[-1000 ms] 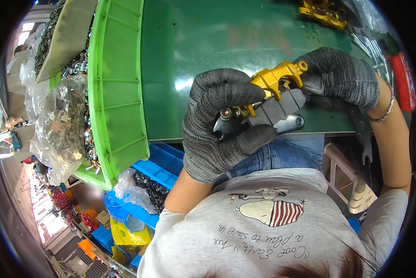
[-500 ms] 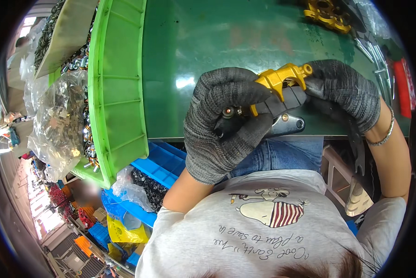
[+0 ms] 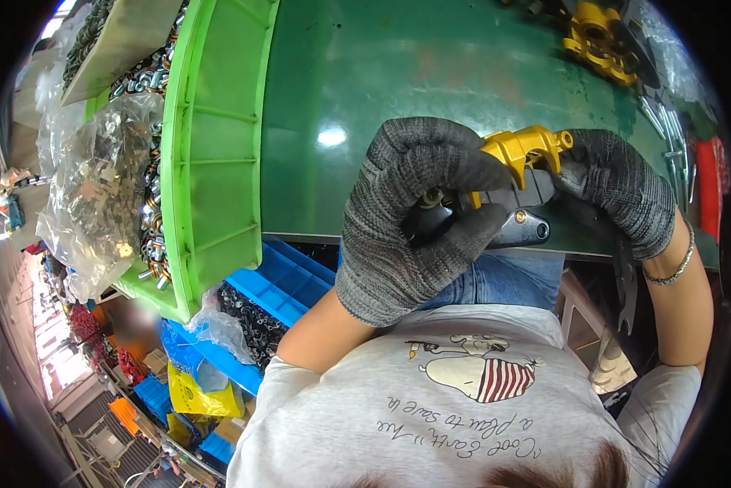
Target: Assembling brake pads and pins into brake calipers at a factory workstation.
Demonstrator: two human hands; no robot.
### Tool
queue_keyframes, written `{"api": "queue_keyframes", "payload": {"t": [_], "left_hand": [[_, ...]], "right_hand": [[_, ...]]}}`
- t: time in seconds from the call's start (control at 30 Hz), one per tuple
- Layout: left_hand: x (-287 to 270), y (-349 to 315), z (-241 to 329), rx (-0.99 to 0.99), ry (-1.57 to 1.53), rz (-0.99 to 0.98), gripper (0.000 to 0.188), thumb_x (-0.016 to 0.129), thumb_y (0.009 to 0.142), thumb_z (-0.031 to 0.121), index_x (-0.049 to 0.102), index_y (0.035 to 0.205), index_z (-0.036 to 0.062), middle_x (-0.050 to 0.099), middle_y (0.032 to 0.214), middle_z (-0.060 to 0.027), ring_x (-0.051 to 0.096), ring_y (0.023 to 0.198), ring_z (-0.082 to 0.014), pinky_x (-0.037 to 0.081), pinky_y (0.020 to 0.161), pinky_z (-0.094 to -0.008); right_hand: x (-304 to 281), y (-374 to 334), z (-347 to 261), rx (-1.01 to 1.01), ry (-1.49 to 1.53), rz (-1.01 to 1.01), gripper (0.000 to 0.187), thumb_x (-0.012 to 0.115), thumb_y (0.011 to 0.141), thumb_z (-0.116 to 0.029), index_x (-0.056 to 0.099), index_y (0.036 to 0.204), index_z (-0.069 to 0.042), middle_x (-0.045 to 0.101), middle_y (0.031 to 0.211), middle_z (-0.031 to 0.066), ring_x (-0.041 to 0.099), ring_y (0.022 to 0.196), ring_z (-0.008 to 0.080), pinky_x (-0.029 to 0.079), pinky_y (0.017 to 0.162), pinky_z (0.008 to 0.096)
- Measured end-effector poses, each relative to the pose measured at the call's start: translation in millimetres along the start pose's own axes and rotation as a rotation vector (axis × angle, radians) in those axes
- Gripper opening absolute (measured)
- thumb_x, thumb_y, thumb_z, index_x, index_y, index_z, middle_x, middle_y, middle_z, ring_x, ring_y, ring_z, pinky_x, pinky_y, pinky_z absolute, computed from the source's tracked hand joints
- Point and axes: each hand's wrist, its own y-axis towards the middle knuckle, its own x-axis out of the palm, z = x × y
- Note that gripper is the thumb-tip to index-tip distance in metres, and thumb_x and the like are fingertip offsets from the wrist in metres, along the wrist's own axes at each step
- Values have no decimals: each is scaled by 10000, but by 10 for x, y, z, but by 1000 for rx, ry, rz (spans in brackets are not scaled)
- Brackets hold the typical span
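Above my lap, at the table's front edge, is a yellow metal part (image 3: 528, 150) that looks like a brake caliper, with dark grey blocks like brake pads (image 3: 528, 192) in it. My left hand (image 3: 418, 220), in a grey knitted glove, is closed round its left end, thumb on the grey block. My right hand (image 3: 617, 183), gloved alike, is closed at its right end, fingertips hidden behind it. A dark flat tool with a forked end (image 3: 626, 301), like a spanner, hangs below my right hand. Under the caliper shows a dark metal bracket (image 3: 524, 229) with holes.
A green crate (image 3: 219, 163) stands left, with metal fittings and a clear plastic bag (image 3: 97, 187) of small parts beside it. Blue trays (image 3: 280, 281) sit lower left. More yellow castings (image 3: 597, 41) and metal rods (image 3: 666, 130) lie at the right of the green table (image 3: 349, 65).
Both hands and the caliper appear slightly further right and lower in the picture, while the whole view has also shifted a little. The hold looks the same.
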Motion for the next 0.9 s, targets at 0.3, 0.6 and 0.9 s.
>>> {"api": "queue_keyframes", "payload": {"t": [0.3,0.6,0.9], "left_hand": [[-20,8,79,-127,-33,-15,257,730,653,18,645,889,71,576,1023,-110,561,976,-221,465,834,-325],[-2,-20,-20,-34,-82,37,238,669,694,20,656,928,62,580,980,-77,562,950,-205,472,840,-323],[42,-72,35,-136,-155,136,254,662,684,-1,652,932,55,614,958,-58,577,914,-176,466,852,-312]], "right_hand": [[-51,96,4,-81,-53,-10,257,655,831,-246,610,875,3,525,591,2,430,456,61,315,414,197],[-112,97,34,41,101,-92,319,687,793,-219,629,1020,-3,647,821,50,574,740,76,460,646,189],[-140,32,-15,-75,-154,178,326,687,799,-265,643,991,-6,650,856,68,589,747,111,480,654,233]]}}
